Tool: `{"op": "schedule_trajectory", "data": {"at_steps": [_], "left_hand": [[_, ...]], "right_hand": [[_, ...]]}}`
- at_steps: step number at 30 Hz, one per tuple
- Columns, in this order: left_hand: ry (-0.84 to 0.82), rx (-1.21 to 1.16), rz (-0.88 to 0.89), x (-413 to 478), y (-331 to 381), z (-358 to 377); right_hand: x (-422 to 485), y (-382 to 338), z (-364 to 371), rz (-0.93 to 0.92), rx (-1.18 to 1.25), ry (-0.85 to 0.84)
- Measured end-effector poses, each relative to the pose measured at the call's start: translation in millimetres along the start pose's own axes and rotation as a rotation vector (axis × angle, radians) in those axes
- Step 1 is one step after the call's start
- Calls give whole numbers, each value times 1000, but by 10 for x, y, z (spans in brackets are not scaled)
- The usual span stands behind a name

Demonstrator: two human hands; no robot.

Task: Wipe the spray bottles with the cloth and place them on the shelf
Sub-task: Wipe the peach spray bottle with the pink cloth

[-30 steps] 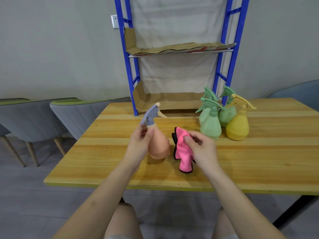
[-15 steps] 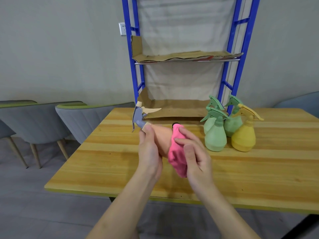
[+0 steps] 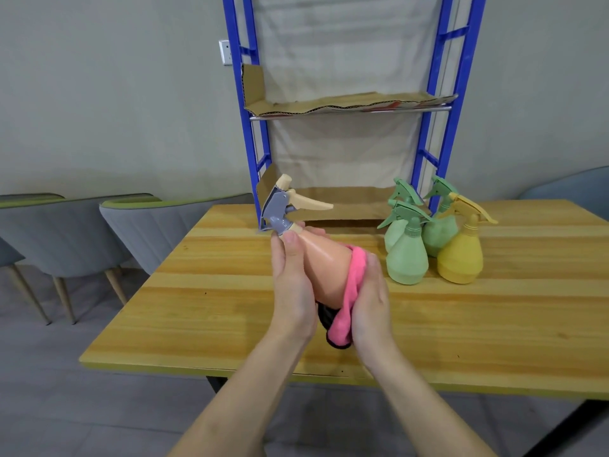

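Between the two hands, lifted off the long yellow wooden table (image 3: 214,291), sits one peach plastic spray bottle (image 3: 326,268) with a grey trigger head (image 3: 280,214). It is tilted, its head pointing away from the person and to the left and its cream trigger lever sticking out to the right. The left hand (image 3: 291,291) grips the bottle's left flank, thumb lying up along the neck just under the grey head. The right hand (image 3: 370,301) clutches one pink cloth (image 3: 355,282) and presses it to the bottle's lower right side; the cloth wraps round that side, and its dark-edged tail hangs below both palms.

Past the right hand, further out on the table, four more bottles stand upright in a tight cluster — three pale green spray bottles (image 3: 407,258) and one yellow spray bottle (image 3: 459,258). The yellow one is the rightmost, touching or nearly touching the front green one; the other two green ones stand just behind.

Beyond the gripped bottle rises one blue metal shelf frame (image 3: 245,133) with two levels, each lined with one sheet of brown cardboard (image 3: 346,102); both levels hold no bottles. One white wall socket (image 3: 225,52) shows beside the frame's left post. Off to the left of the left hand, beside the table — two grey upholstered chairs (image 3: 138,225) with green top edges.
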State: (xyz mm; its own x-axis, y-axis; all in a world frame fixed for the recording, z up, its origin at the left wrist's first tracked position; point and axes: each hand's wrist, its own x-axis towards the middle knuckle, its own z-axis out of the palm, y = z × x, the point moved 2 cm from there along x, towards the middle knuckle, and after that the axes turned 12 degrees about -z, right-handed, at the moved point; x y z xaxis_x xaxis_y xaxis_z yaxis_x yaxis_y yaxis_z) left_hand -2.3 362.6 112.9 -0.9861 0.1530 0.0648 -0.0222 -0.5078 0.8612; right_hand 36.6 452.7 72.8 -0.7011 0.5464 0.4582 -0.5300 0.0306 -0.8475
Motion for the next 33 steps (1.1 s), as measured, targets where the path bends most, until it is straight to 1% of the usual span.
{"op": "schedule_trajectory", "data": {"at_steps": [3, 5, 6, 7, 8, 9, 13, 14, 15, 17, 19, 21, 23, 25, 26, 27, 28, 30, 31, 32, 33], "left_hand": [[26, 0, 8, 41, 3, 27], [22, 3, -12, 65, -2, 47], [24, 0, -26, 76, -5, 52], [23, -5, -38, 89, -7, 51], [22, -9, -41, 100, -3, 47], [22, -9, -34, 112, 8, 41], [38, -31, -10, 146, 67, 5], [45, -21, -16, 156, 66, 1], [54, -2, -22, 163, 65, 5], [81, 101, -46, 189, 43, -2], [100, 203, -80, 207, 10, -14], [100, 168, -129, 202, -18, -24], [94, 30, -220, 173, -24, -29], [85, -41, -288, 126, -18, 10], [68, -35, -267, 102, -16, 33], [54, -25, -231, 86, -25, 46], [47, -19, -203, 73, -31, 48], [35, -23, -181, 65, -11, 19], [15, -40, -182, 73, 2, -3], [-15, -60, -181, 87, 9, -30], [-33, -64, -169, 105, 13, -55]], "right_hand": [[-78, -24, 14, -306, -173, -118], [-95, 14, -18, -523, -341, -187], [-97, 31, -26, -580, -397, -203], [-106, 27, -15, -592, -404, -204], [-112, 18, -4, -556, -358, -202], [-114, -15, 12, -484, -278, -186], [-28, -33, 81, 7, 68, -74], [10, -27, 76, 57, 83, -51], [29, -26, 73, 50, 57, -48], [19, -38, 76, -60, -52, -98], [26, -19, 28, -237, -183, -133], [65, -2, -47, -471, -362, -163], [111, -21, -95, -673, -496, -225], [121, -25, -88, -763, -547, -250], [110, -23, -70, -750, -534, -241], [85, -23, -47, -694, -483, -218], [63, -20, -28, -588, -389, -179], [32, -27, 7, -264, -144, -82], [30, -9, 23, -111, -25, -62], [35, 7, 27, -34, 41, -57], [33, 5, 25, -33, 41, -67]]}}
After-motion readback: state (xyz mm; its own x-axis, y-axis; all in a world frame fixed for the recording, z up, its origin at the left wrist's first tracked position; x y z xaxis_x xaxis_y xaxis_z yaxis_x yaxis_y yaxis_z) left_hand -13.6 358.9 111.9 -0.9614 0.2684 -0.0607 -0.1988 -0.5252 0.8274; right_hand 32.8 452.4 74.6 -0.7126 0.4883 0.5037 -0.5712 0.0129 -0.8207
